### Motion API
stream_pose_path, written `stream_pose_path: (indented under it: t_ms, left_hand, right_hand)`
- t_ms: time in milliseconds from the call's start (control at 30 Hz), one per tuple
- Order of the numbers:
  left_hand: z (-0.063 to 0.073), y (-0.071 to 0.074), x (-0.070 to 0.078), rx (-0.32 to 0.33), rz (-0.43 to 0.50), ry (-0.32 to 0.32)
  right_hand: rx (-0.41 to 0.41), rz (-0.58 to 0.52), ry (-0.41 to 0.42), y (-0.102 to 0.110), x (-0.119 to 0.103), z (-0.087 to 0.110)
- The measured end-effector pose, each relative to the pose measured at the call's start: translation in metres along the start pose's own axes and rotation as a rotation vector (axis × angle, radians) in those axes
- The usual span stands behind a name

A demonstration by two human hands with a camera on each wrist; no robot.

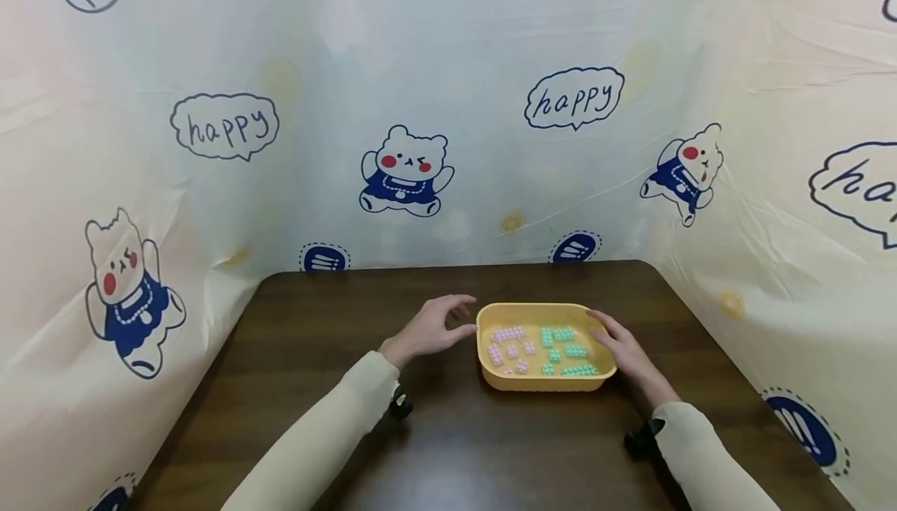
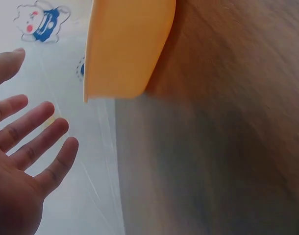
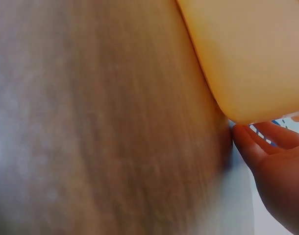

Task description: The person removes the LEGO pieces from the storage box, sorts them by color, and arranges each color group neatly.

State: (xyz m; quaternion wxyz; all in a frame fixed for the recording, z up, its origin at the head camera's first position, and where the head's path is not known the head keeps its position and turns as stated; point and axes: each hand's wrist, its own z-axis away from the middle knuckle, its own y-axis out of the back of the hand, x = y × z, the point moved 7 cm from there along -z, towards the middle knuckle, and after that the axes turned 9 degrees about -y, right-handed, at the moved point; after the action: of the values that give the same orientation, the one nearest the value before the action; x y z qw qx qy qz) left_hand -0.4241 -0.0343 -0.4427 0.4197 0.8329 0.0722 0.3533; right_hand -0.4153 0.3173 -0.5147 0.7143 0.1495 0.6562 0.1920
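Note:
A yellow plastic basin point(image 1: 550, 385) sits on the dark wooden table, holding small studded toy bricks. Pink bricks point(image 1: 508, 333) lie in its left half, and green bricks point(image 1: 576, 351) in its right half. Just off the basin's left end is my left hand point(image 1: 437, 325), its fingers spread and nothing in its grasp; the left wrist view shows a gap between this hand point(image 2: 27, 156) and the basin point(image 2: 127, 49). My right hand point(image 1: 627, 351) holds the basin's right end, with the thumb over the rim. In the right wrist view, fingers of that hand point(image 3: 274, 156) touch the outer wall point(image 3: 252, 58).
The brown table point(image 1: 308, 386) extends around the basin, its back edge close behind. A pale curtain point(image 1: 448, 90) printed with bears and words hangs behind and on both sides. Dark wrist devices point(image 1: 401, 403) are strapped at both sleeves.

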Motion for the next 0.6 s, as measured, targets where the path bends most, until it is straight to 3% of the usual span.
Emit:
stream_pose_path:
  t_ms: [333,600]
  left_hand:
    - [-0.048,-0.034,0.022,-0.264,-0.147,-0.052]
    - [-0.061,-0.059,0.025,-0.407,-0.255,-0.103]
  right_hand:
    - [-0.006,0.017,0.001,0.001,0.003,-0.001]
    - [-0.012,0.027,0.002,0.0,0.002,0.003]
